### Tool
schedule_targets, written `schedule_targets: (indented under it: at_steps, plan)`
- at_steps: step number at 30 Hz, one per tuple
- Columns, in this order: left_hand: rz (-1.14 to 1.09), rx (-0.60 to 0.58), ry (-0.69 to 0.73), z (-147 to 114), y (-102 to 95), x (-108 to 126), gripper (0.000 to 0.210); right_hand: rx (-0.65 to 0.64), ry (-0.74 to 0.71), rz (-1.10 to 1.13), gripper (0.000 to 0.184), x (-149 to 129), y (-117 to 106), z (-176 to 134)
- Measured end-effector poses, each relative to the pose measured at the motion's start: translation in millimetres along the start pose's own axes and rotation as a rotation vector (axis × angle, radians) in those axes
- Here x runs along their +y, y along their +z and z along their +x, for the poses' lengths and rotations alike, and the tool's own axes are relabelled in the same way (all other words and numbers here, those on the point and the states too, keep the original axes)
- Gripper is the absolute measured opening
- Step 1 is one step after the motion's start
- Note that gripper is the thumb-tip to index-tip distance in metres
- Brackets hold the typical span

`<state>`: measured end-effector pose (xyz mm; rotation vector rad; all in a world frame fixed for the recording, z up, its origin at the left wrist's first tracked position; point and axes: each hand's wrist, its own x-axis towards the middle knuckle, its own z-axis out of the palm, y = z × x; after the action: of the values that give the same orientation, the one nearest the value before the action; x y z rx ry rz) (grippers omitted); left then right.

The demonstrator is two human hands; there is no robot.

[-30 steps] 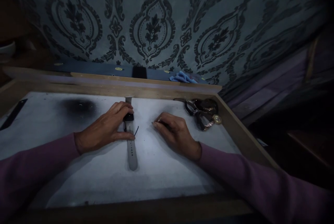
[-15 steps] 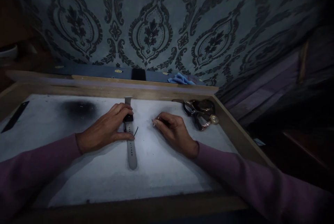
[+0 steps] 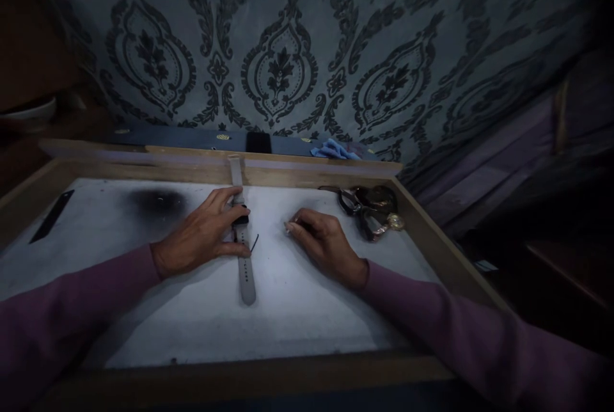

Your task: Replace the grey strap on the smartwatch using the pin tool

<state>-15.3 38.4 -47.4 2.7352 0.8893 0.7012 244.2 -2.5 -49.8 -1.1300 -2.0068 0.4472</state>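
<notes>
While gripping watch [image 3: 244, 233] near far edge of tray [image 3: 307, 175] with left hand [image 3: 204, 228], pinching right hand [image 3: 323, 242] closed; likely steadying, next needing stillness.

Plain mauve sleeves [image 3: 108, 285] — long, close-fitting.

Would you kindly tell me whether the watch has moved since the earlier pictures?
Yes: the watch has shifted slightly away from the person, its far strap end now reaching higher against the tray's back wall.
</notes>
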Motion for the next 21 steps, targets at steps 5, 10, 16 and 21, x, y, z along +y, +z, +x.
schedule_targets:
  at_steps: [5, 10, 16, 21]
  plan:
    - [-0.024, -0.023, -0.034, 0, 0.2, -2, 0.054, -0.053, -0.135, -0.088, 0.026, 0, 1, -1]
    - [-0.034, -0.043, -0.048, 0, -0.3, -2, 0.055, -0.038, -0.064, -0.063, 0.027, -3, 3, 2]
    - [-0.052, -0.069, -0.085, 2, -0.6, -3, 0.069, -0.053, 0.153, 0.122, 0.030, 2, 1, 7]
    - [-0.068, -0.071, -0.080, 3, -2.1, -1, 0.069, -0.060, 0.228, 0.228, 0.032, 8, 2, 9]
